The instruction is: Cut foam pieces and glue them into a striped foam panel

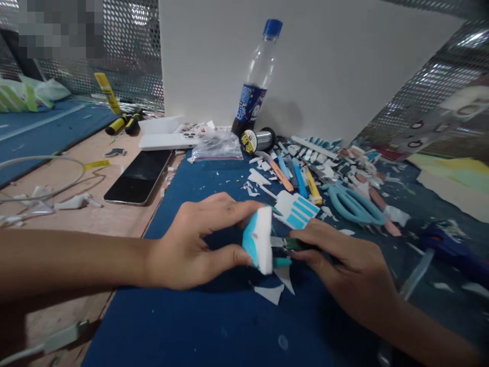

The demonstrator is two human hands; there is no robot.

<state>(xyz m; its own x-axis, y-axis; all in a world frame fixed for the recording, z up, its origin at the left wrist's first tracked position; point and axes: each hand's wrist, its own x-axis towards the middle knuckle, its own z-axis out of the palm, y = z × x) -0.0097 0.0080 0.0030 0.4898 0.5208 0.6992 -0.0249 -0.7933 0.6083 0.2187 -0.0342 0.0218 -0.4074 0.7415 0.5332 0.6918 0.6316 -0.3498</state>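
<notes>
Left fingers (229, 255) pinch white-and-blue piece (260, 240); right's apparently grip cutter (294, 244).

Our bare left hand (208, 239) is pinching, forearm stretched in sideways. Our bare right hand (340, 260) has its fingers curled inward.

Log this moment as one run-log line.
left hand: gripping white-and-blue piece | right hand: holding knife, blade at piece | scissors: lying near scraps | smartphone: flat, left side
</notes>
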